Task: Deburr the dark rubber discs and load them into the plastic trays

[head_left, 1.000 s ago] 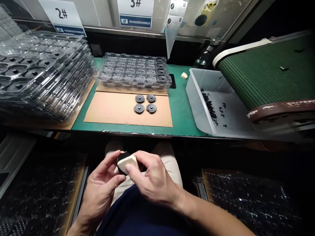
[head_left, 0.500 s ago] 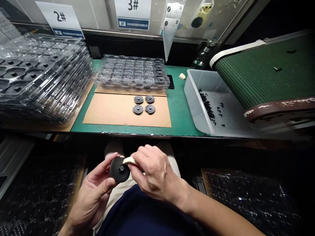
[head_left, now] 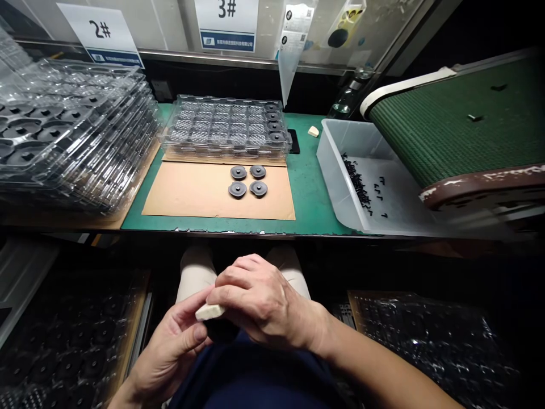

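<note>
Two hands work low over my lap: my left hand (head_left: 172, 346) cups the black disc (head_left: 220, 329), mostly hidden, and my right hand (head_left: 259, 304) pinches the cream eraser block (head_left: 209, 311), which I should press flat, keeping the disc steady.

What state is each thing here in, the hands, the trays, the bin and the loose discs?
Left hand: closed around a black disc, mostly hidden.
Right hand: pinching a cream block against that disc.
Four discs: lying flat on the cardboard sheet.
Clear tray: right column filled, other pockets look empty.
Tray stack: piled, tilted.
Bin: open, small black parts inside.
</note>
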A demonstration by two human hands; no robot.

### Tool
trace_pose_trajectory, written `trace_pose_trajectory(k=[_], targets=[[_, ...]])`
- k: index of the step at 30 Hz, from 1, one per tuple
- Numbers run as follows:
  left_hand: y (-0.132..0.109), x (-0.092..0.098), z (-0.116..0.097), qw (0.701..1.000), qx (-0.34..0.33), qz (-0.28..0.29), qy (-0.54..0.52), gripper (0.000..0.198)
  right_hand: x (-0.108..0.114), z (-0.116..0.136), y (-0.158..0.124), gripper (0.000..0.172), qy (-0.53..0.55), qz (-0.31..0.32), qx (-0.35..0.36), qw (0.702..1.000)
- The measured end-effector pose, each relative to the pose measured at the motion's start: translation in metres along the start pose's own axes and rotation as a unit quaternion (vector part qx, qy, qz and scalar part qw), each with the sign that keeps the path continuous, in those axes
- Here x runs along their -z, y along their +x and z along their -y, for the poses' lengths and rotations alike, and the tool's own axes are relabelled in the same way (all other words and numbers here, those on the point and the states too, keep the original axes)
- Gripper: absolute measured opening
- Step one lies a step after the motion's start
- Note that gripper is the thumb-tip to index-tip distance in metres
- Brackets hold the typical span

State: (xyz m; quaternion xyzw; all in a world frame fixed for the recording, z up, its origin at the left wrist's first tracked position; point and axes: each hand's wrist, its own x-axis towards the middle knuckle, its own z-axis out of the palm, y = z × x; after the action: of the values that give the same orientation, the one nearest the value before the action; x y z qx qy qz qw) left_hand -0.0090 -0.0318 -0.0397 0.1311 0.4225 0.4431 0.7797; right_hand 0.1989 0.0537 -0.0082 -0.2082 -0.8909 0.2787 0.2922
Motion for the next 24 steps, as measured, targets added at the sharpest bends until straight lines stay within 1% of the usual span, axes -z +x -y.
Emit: trace_pose_trajectory(k=[1, 2, 4, 5, 6, 7, 8, 10, 12, 15, 17, 20, 22, 24], targets=[[0.000, -0.004, 0.000, 1.000, -0.004, -0.008, -0.004, 0.059, 0.000, -0.001, 0.000, 0.025, 0.047, -0.034, -0.014, 0.998], [0.000, -0.008, -0.002, 1.000, -0.011, -0.018, -0.009, 0.060, 0.000, -0.002, -0.001, 0.027, 0.093, -0.081, -0.047, 0.991], [-0.001, -0.014, -0.006, 0.998, -0.034, -0.041, -0.026, 0.059, -0.002, -0.005, -0.006, 0.028, 0.164, -0.180, -0.140, 0.960], [-0.001, -0.015, -0.009, 0.997, -0.048, -0.054, -0.033, 0.059, -0.004, -0.006, -0.009, 0.026, 0.185, -0.206, -0.186, 0.943], [-0.002, -0.016, -0.011, 0.995, -0.062, -0.066, -0.039, 0.058, -0.007, -0.008, -0.013, 0.023, 0.200, -0.210, -0.223, 0.931], [-0.002, -0.017, -0.013, 0.993, -0.074, -0.077, -0.044, 0.058, -0.011, -0.009, -0.017, 0.022, 0.214, -0.191, -0.250, 0.925], [-0.002, -0.018, -0.014, 0.992, -0.086, -0.086, -0.044, 0.057, -0.016, -0.010, -0.021, 0.023, 0.229, -0.159, -0.266, 0.923], [0.001, -0.020, -0.012, 0.989, -0.105, -0.100, -0.028, 0.055, -0.029, -0.011, -0.028, 0.027, 0.261, -0.096, -0.285, 0.917], [0.007, -0.022, -0.007, 0.986, -0.127, -0.109, -0.003, 0.049, -0.043, -0.008, -0.032, 0.035, 0.292, -0.075, -0.292, 0.908], [0.019, -0.022, -0.001, 0.978, -0.159, -0.129, 0.048, 0.029, -0.059, -0.001, -0.033, 0.043, 0.299, -0.090, -0.298, 0.902], [0.026, -0.021, 0.000, 0.974, -0.160, -0.146, 0.071, 0.025, -0.062, 0.003, -0.031, 0.043, 0.300, -0.100, -0.297, 0.901], [0.030, -0.019, -0.001, 0.980, -0.121, -0.149, 0.052, 0.036, -0.060, 0.005, -0.027, 0.041, 0.330, -0.119, -0.297, 0.888], [0.028, -0.020, 0.000, 0.987, -0.095, -0.127, 0.022, 0.044, -0.058, 0.004, -0.025, 0.042, 0.348, -0.142, -0.299, 0.877], [0.025, -0.022, 0.002, 0.991, -0.091, -0.102, 0.007, 0.051, -0.057, 0.002, -0.024, 0.043, 0.350, -0.156, -0.309, 0.870]])
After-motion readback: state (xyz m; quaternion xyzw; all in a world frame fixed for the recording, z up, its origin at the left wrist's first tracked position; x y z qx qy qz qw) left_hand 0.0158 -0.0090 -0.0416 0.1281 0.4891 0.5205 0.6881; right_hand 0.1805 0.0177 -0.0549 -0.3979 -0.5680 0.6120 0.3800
